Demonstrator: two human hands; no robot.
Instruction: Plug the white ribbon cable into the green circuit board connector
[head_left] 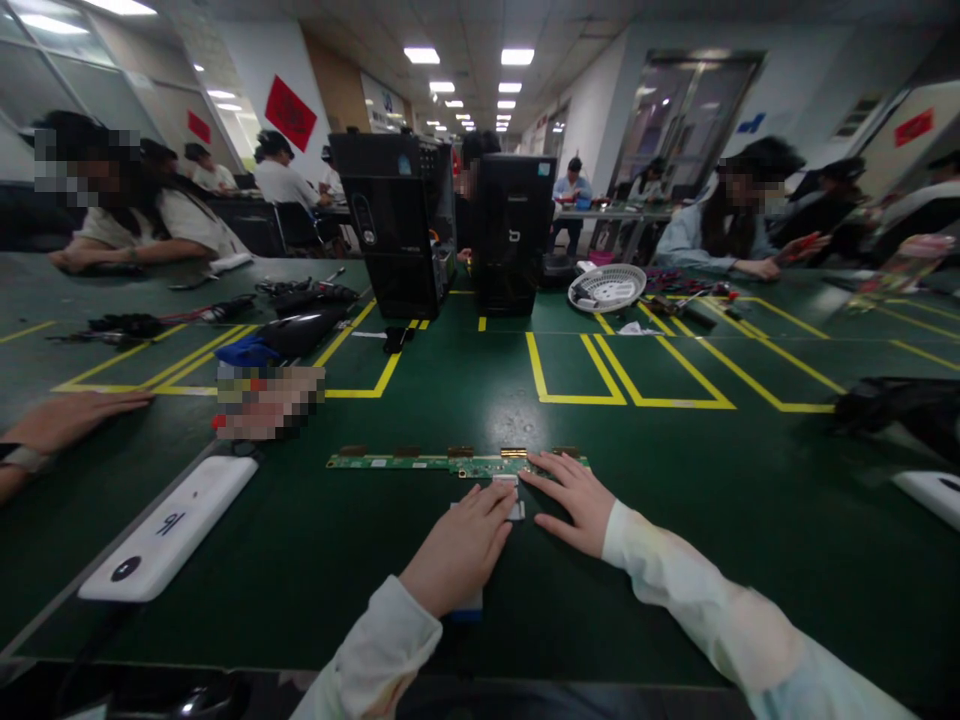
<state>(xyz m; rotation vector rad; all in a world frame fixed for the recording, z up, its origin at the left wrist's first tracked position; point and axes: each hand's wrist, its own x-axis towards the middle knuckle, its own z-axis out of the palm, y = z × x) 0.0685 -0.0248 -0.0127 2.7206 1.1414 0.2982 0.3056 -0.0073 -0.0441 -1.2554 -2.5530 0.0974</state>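
A long, narrow green circuit board [427, 463] with copper-coloured tabs along its far edge lies crosswise on the green table in front of me. My left hand [466, 540] is closed over a flat ribbon cable [517, 511], fingertips at its white end by the board's near edge. Much of the cable is hidden under that hand; a blue end shows below the palm. With fingers spread, my right hand [574, 500] rests at the right part of the board, index and middle fingertips touching it, the thumb apart on the table side.
A white power bank-like device [169, 530] with a cable lies at left, near another person's hand [75, 420]. Two black computer towers [397, 230] stand ahead. A white basket [607, 288] and loose cables lie beyond yellow tape markings [577, 399]. Several people sit around.
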